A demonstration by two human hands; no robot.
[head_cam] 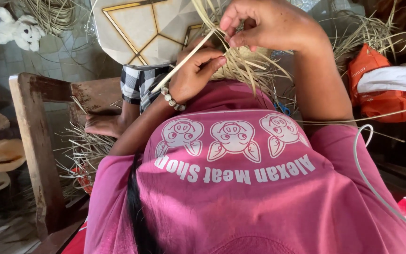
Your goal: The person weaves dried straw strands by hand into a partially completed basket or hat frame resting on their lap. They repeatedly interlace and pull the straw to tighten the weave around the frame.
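Straw strips (240,66) being pinched by both hands, just above the pink shirt (240,188).

The left hand (196,75), wearing a bead bracelet (172,99), is gripping one long pale strip (184,61) between thumb and fingers; the right hand (269,23) is pinching strands at the top of the bundle, which is lying in the lap beside a wooden chair (38,141).

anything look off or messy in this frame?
Mostly loose fibre. Pale straw strands lie scattered on the floor under the wooden chair, and more sprawl by the orange bag. The left hand and right hand pinch strips of the weave. Nothing looks broken or spilled.
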